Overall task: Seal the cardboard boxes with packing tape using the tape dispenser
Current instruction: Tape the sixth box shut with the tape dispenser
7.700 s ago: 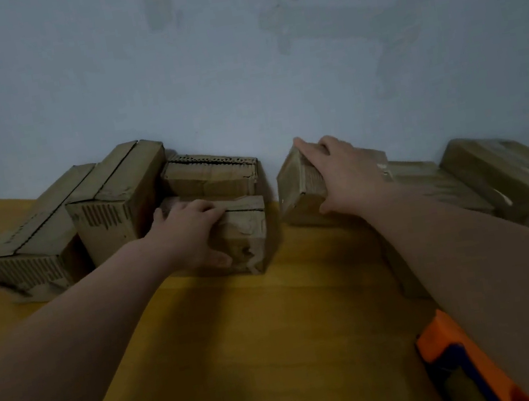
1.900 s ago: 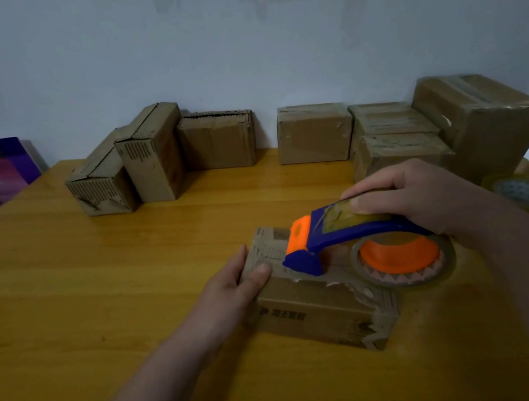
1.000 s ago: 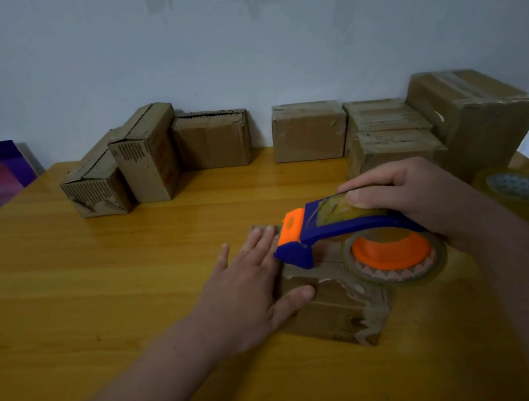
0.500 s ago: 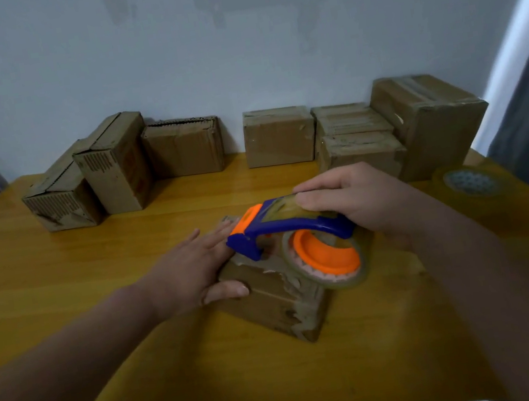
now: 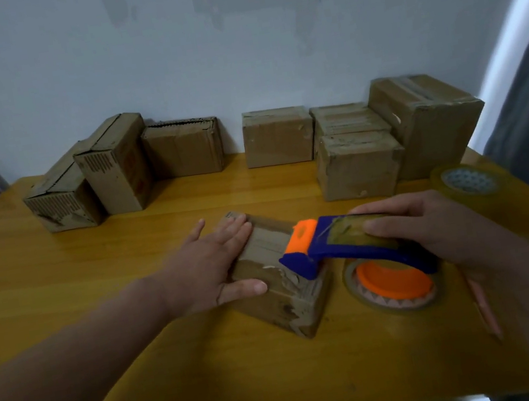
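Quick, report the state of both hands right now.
Left hand: open, fingers flat on top of the cardboard box.
Right hand: closed, gripping the tape dispenser.

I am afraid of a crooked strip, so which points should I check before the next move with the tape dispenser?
1. Box held steady: the left hand lies flat on the small cardboard box: ok.
2. Grip: the right hand grips the tape dispenser by its blue handle: ok.
3. Dispenser head on the box: it sits at the box's right end: ok.
4. Tape stuck to the box top: cannot tell.
5. Supply: the tape roll in the dispenser is not used up: ok.
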